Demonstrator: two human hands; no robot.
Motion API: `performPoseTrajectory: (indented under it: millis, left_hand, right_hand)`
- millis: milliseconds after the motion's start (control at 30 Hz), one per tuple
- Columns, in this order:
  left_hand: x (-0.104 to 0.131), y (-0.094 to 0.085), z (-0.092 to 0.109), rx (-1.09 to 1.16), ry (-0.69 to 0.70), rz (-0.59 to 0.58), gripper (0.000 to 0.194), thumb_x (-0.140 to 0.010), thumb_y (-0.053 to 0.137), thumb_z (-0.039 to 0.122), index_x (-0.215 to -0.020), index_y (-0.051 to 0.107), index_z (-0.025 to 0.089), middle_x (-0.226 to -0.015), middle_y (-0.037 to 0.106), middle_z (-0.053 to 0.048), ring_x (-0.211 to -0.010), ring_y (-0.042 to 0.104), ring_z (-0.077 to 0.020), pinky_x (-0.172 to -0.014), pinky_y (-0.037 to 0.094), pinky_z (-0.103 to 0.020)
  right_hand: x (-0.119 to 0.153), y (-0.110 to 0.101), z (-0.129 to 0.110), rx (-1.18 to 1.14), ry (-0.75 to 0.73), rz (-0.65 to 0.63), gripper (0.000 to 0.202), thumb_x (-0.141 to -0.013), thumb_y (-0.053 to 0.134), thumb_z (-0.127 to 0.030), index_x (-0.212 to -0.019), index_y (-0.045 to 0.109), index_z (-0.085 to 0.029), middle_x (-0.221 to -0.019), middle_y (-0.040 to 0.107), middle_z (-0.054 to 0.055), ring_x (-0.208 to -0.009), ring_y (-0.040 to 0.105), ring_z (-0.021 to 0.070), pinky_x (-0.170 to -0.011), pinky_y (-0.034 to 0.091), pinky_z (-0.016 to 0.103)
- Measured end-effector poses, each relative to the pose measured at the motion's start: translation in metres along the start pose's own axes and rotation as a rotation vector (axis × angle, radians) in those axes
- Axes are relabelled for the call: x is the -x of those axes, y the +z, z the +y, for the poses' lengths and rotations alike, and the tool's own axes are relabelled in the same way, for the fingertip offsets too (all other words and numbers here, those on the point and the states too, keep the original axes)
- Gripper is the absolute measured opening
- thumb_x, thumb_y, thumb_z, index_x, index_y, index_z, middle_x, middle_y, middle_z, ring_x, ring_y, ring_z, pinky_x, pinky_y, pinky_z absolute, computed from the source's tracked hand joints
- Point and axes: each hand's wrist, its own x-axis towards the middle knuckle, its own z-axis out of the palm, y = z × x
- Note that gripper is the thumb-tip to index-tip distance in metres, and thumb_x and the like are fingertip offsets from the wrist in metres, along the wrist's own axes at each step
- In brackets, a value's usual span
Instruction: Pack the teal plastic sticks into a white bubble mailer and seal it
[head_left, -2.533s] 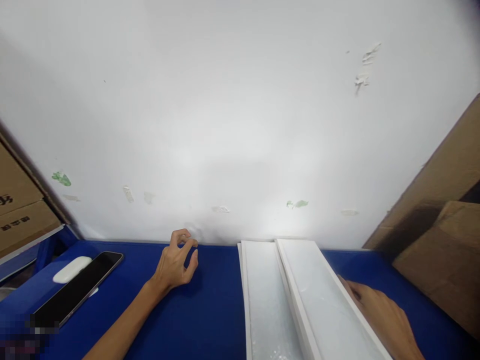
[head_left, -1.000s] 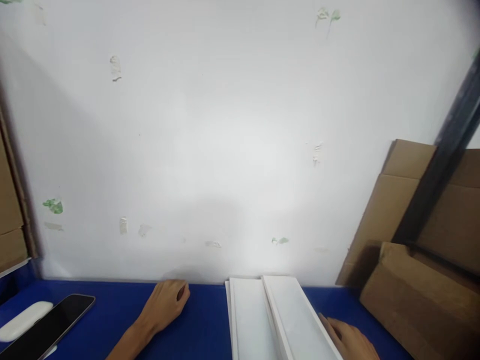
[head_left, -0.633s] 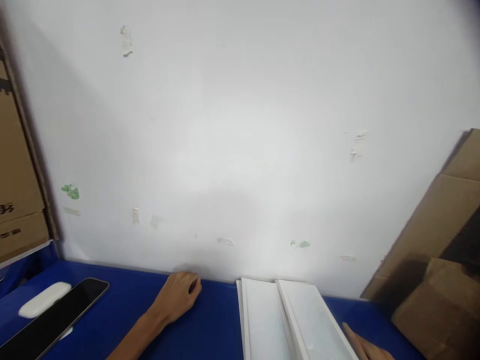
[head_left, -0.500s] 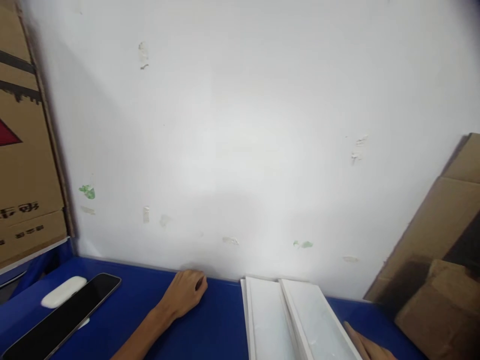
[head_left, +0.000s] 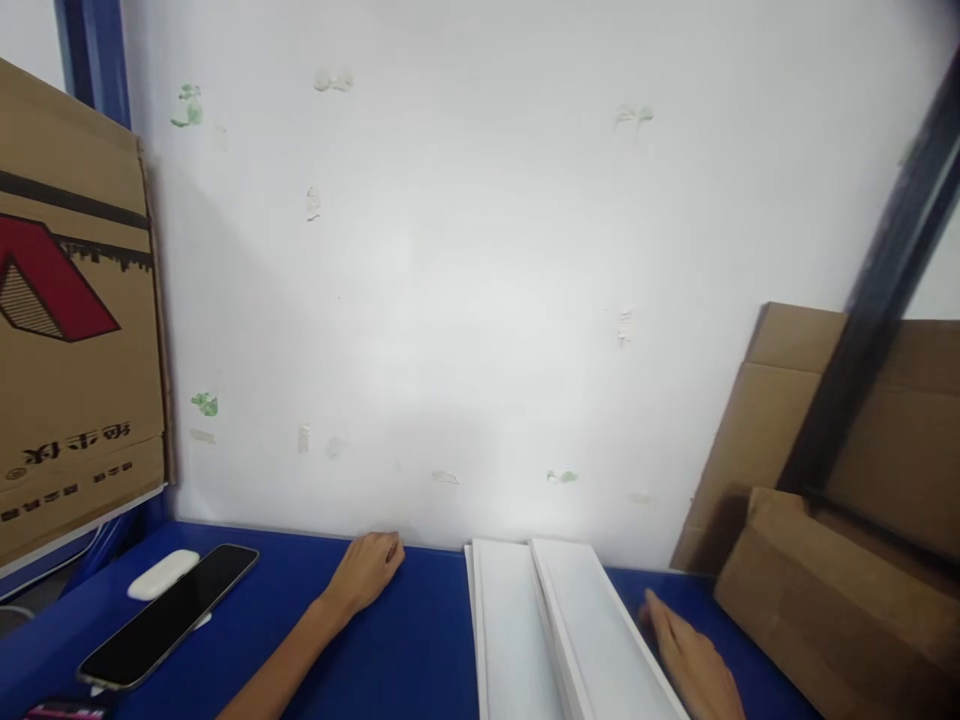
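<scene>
My left hand [head_left: 367, 572] rests on the blue tabletop [head_left: 424, 640] close to the wall, its fingers curled in with nothing visible in them. To its right lie two stacks of flat, white, box-like pieces, the left stack [head_left: 514, 620] and the right stack [head_left: 604, 630], side by side and slightly splayed. My right hand [head_left: 694, 660] is at the right edge of the right stack, fingers extended forward and holding nothing I can see. Whether it touches the stack is unclear.
A dark-screened phone [head_left: 169, 620] lies at the left, beside a small white rounded case [head_left: 163, 575]. A large printed cardboard box [head_left: 82, 380] stands at the left edge. Brown cardboard [head_left: 832, 600] sits at the right. A white wall [head_left: 480, 300] closes the back.
The camera view has shifted, showing more of both sides. My right hand shows more fully beside the right white stack. My left hand stays curled on the table.
</scene>
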Motion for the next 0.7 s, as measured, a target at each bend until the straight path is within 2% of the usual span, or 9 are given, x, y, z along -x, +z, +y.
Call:
performPoseTrajectory:
  millis: [67,100,167,233,333,400,500,600,700]
  left_hand:
    - [0.004,-0.001,0.003,-0.021,-0.038,0.006,0.037,-0.095,0.028,0.027,-0.076,0.058,0.019,-0.075,0.067,-0.005,-0.071,0.063,-0.0187,-0.063,0.035,-0.026]
    - [0.006,-0.001,0.004,-0.031,-0.057,0.009,0.036,-0.095,0.029,0.027,-0.078,0.059,0.018,-0.077,0.067,-0.006,-0.072,0.064,-0.0196,-0.064,0.035,-0.026]
    - [0.01,-0.002,0.007,-0.049,-0.086,0.013,0.034,-0.095,0.03,0.026,-0.082,0.059,0.018,-0.079,0.068,-0.008,-0.074,0.066,-0.021,-0.065,0.036,-0.027]
    - [0.016,-0.003,0.009,-0.061,-0.098,0.018,0.034,-0.096,0.029,0.027,-0.083,0.06,0.018,-0.081,0.069,-0.008,-0.077,0.067,-0.0219,-0.065,0.037,-0.028]
    - [0.026,-0.006,0.01,-0.072,-0.096,0.024,0.036,-0.097,0.027,0.028,-0.083,0.059,0.019,-0.082,0.07,-0.008,-0.078,0.067,-0.0216,-0.065,0.037,-0.028]
    - [0.034,-0.007,0.01,-0.07,-0.084,0.027,0.037,-0.097,0.026,0.029,-0.08,0.057,0.019,-0.081,0.07,-0.007,-0.076,0.067,-0.0207,-0.064,0.036,-0.028]
    - [0.042,-0.008,0.009,-0.05,-0.064,0.037,0.038,-0.097,0.026,0.03,-0.076,0.056,0.019,-0.078,0.068,-0.005,-0.072,0.065,-0.0196,-0.063,0.036,-0.028]
    - [0.044,-0.007,0.009,-0.035,-0.067,0.049,0.039,-0.097,0.026,0.031,-0.074,0.055,0.019,-0.077,0.068,-0.005,-0.07,0.064,-0.0186,-0.063,0.035,-0.028]
    - [0.043,-0.004,0.007,-0.023,-0.067,0.064,0.038,-0.097,0.026,0.031,-0.072,0.053,0.02,-0.074,0.067,-0.004,-0.069,0.064,-0.0182,-0.062,0.034,-0.028]
  right_hand:
    - [0.008,-0.016,-0.019,-0.099,0.038,0.097,0.061,-0.095,0.011,-0.056,-0.113,0.061,-0.026,-0.097,0.073,0.006,-0.092,0.068,0.0256,-0.081,0.05,0.035]
    - [0.014,-0.024,-0.031,-0.111,0.05,0.13,0.059,-0.095,0.01,-0.056,-0.114,0.059,-0.027,-0.102,0.071,0.006,-0.094,0.067,0.0251,-0.082,0.05,0.035]
    - [0.031,-0.033,-0.06,-0.073,0.009,0.09,0.054,-0.093,0.019,-0.061,-0.117,0.056,-0.03,-0.113,0.068,0.006,-0.104,0.063,0.0271,-0.086,0.048,0.038]
    - [0.05,-0.031,-0.088,-0.017,-0.061,0.049,0.057,-0.09,0.024,-0.065,-0.122,0.055,-0.029,-0.121,0.064,0.01,-0.111,0.06,0.0303,-0.091,0.047,0.043]
    - [0.075,-0.008,-0.115,0.149,-0.074,0.078,0.073,-0.082,0.032,-0.074,-0.135,0.048,-0.027,-0.138,0.05,0.017,-0.12,0.051,0.0409,-0.088,0.046,0.056]
    - [0.082,0.01,-0.118,0.245,-0.075,0.085,0.08,-0.076,0.038,-0.078,-0.138,0.046,-0.028,-0.143,0.044,0.019,-0.119,0.05,0.0459,-0.084,0.045,0.062]
    - [0.082,0.023,-0.109,0.313,-0.113,0.043,0.072,-0.08,0.042,-0.069,-0.139,0.046,-0.029,-0.144,0.042,0.019,-0.113,0.055,0.0447,-0.082,0.046,0.061]
    - [0.077,0.017,-0.101,0.296,-0.15,0.029,0.059,-0.086,0.041,-0.052,-0.139,0.045,-0.027,-0.141,0.046,0.016,-0.112,0.057,0.0393,-0.084,0.049,0.055]
    - [0.075,0.0,-0.1,0.204,-0.182,0.029,0.054,-0.087,0.038,-0.043,-0.139,0.044,-0.029,-0.139,0.049,0.011,-0.107,0.062,0.0333,-0.082,0.052,0.049]
